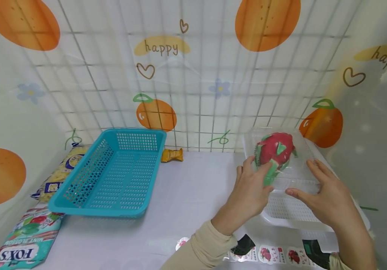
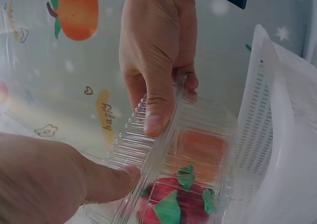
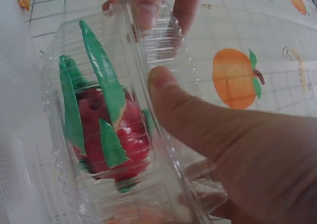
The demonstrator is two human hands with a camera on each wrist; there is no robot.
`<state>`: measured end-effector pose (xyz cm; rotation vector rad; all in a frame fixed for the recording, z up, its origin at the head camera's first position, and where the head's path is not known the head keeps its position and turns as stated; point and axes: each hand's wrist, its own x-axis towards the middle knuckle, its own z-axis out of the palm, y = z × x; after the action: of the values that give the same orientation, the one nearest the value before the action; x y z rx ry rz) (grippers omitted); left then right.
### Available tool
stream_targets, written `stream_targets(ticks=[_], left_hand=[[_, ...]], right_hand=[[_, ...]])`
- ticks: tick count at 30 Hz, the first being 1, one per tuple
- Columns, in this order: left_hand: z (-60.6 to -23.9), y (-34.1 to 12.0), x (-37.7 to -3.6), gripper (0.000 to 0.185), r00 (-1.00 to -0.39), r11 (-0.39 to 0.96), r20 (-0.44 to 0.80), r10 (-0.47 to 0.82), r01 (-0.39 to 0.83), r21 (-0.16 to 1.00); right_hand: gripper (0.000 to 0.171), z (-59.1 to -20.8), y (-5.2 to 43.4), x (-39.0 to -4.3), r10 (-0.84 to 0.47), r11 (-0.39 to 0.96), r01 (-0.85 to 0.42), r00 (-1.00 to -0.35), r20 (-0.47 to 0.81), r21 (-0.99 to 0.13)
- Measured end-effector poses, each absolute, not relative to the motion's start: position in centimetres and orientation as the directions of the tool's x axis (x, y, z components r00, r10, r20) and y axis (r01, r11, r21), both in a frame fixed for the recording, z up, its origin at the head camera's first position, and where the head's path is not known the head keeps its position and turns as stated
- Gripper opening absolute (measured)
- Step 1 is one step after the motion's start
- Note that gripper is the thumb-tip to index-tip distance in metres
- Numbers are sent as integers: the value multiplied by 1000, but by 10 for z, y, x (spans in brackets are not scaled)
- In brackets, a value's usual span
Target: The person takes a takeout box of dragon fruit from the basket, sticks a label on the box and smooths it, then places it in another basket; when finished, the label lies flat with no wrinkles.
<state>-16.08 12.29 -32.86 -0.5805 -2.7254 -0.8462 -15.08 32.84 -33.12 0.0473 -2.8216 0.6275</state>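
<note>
A clear plastic clamshell box [image 1: 301, 165] with a red dragon fruit [image 1: 277, 148] inside is held above the white basket [image 1: 291, 210]. Green scales [image 3: 101, 65] stick out from the fruit, seen through the ribbed plastic. My left hand [image 1: 249, 189] grips the box's near left side, its thumb [image 2: 116, 179] pressing on the rim. At the right end, my right hand [image 1: 332, 197] pinches the rim between thumb and fingers. The left hand's fingers are partly hidden behind the box.
A blue basket [image 1: 119, 180] stands at the left. Beside it lie a yellow bag of pasta [image 1: 61, 170], a teal FOX'S candy bag [image 1: 27, 238] and a small gold-wrapped snack [image 1: 172, 155]. Fruit-picture stickers [image 1: 271, 255] lie along the front edge. A printed curtain [image 1: 196, 75] closes the back.
</note>
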Motion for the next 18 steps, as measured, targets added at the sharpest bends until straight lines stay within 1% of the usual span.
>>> stream_targets(ticks=[3, 10, 18], left_hand=[[-328, 116, -159, 56, -891, 747, 329, 312, 445, 494], [-327, 98, -154, 55, -893, 734, 329, 307, 442, 516], [-330, 78, -151, 52, -888, 722, 346, 304, 452, 524]], right_hand=[[112, -331, 323, -150, 10, 895, -109, -965, 263, -433], [110, -330, 307, -148, -34, 887, -167, -953, 300, -431], [109, -331, 288, -147, -54, 891, -178, -955, 293, -417]])
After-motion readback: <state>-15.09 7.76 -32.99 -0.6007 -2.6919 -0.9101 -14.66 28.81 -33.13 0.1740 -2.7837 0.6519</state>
